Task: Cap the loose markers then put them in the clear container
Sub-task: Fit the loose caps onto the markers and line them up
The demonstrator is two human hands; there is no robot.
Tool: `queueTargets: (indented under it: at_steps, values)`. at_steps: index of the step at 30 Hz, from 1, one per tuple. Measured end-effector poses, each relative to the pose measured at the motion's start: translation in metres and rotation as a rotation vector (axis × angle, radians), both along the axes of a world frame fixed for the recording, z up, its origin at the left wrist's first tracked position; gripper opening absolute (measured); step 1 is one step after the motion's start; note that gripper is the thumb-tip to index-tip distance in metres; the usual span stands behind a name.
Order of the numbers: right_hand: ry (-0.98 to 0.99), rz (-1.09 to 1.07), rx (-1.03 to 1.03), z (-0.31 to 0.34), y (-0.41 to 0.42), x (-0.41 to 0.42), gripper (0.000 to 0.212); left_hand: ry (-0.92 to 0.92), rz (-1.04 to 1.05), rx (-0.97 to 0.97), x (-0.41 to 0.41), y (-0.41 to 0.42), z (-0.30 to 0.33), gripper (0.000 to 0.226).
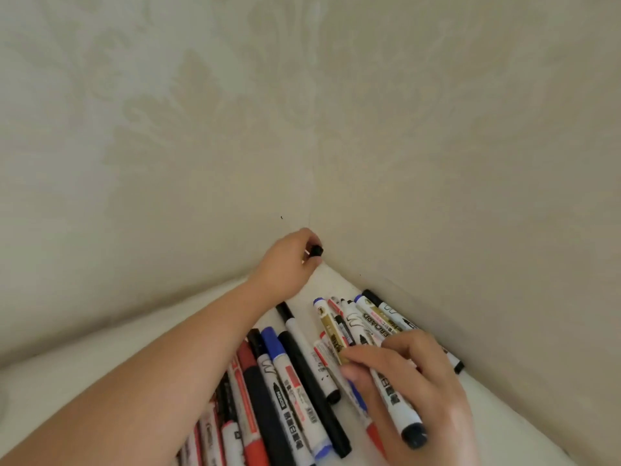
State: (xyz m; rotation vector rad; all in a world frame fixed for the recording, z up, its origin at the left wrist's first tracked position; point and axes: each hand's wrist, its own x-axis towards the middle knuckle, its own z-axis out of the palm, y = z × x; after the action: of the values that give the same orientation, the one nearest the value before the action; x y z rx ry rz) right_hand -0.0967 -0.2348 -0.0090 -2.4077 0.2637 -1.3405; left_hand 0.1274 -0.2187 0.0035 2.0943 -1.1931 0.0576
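Head view looks down into a corner where two pale patterned walls [201,129] meet a white surface [84,364]. The left hand [289,260] is stretched far forward on a nearly straight bare forearm, reaching to the very corner; its fingers are curled and pinch a small black cap [316,251] between thumb and fingertips, just above the surface and close to the wall seam. The right hand [413,381] sits nearer, at lower right, palm down with knuckles raised; its fingers are bent round a white marker with a dark blue end [400,403], which runs diagonally under the palm and sticks out toward the lower edge. A pile of loose markers [285,381] lies on the surface between and below the two arms: black, blue and red ones side by side beneath the left forearm, pointing roughly toward the corner. A second cluster of white-barrelled markers [359,317] lies against the right wall, just beyond the right hand's fingertips, some touching them. The clear container does not show in this view
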Motion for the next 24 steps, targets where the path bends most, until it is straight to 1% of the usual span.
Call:
queueTargets:
  at_steps: [1, 2, 4, 5, 8, 9, 10, 11, 13, 18, 24]
  values:
    - [0.004, 0.025, 0.040, 0.002, 0.003, -0.002, 0.016, 0.129, -0.025, -0.095, -0.014, 0.017, 0.009, 0.014]
    - [-0.003, 0.057, 0.083, 0.005, 0.006, -0.004, 0.017, 0.247, -0.044, -0.183, -0.027, 0.036, 0.016, 0.018]
    - [-0.025, 0.133, 0.239, 0.012, 0.016, -0.009, 0.018, 0.417, -0.048, -0.310, -0.053, 0.079, 0.023, 0.025]
    - [-0.049, 0.174, 0.379, 0.016, 0.023, -0.012, 0.020, 0.465, -0.037, -0.346, -0.063, 0.099, 0.024, 0.025]
    - [-0.192, 0.374, 0.965, 0.024, 0.040, -0.019, 0.052, 0.659, 0.014, -0.464, -0.086, 0.151, 0.016, 0.021]
    - [-0.216, 0.443, 1.100, 0.025, 0.043, -0.020, 0.057, 0.751, 0.004, -0.521, -0.091, 0.164, 0.012, 0.020]
    - [-0.211, 0.510, 1.183, 0.026, 0.046, -0.021, 0.057, 0.843, -0.015, -0.574, -0.094, 0.174, 0.008, 0.021]
    - [-0.189, 0.571, 1.233, 0.026, 0.049, -0.021, 0.056, 0.919, -0.041, -0.621, -0.098, 0.182, 0.003, 0.026]
    - [-0.148, 0.643, 1.285, 0.025, 0.053, -0.020, 0.053, 0.966, -0.102, -0.674, -0.103, 0.191, -0.006, 0.027]
    - [-0.082, 0.657, 1.328, 0.018, 0.052, -0.016, 0.045, 0.944, -0.191, -0.654, -0.114, 0.194, -0.009, 0.028]
    - [-0.061, 0.647, 1.323, 0.014, 0.048, -0.017, 0.041, 0.856, -0.210, -0.608, -0.115, 0.196, -0.011, 0.030]
